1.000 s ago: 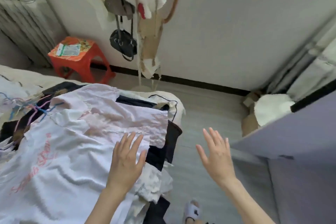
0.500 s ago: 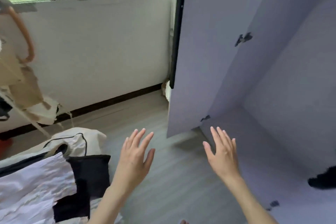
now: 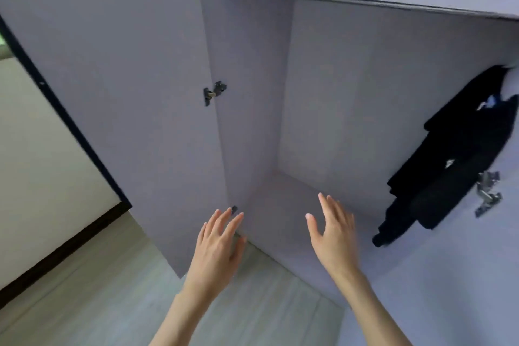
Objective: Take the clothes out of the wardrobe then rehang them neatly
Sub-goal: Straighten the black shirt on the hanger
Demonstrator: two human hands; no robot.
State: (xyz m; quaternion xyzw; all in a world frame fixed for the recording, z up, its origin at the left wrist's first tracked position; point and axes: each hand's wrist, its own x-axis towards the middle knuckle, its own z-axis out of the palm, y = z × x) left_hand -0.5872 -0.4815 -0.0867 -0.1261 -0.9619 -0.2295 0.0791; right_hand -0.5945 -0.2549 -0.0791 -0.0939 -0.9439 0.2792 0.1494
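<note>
A pale lilac wardrobe stands open in front of me, its metal rail running bare across the top. Dark clothes hang at the right edge of the opening, partly behind the right door. My left hand is raised in front of the lower left corner of the wardrobe, fingers straight and spread, holding nothing. My right hand is raised before the wardrobe floor, fingers straight, also holding nothing. Neither hand touches the clothes.
The left wardrobe door swings open toward me, with a dark hinge on its edge. A metal hinge shows on the right door. Light wooden flooring and a white wall with dark skirting lie to the left.
My view has swung right, from the clothes piled on the bed, past the wall, to the open wardrobe. Both hands stay raised and open; the left hand left the pile.
</note>
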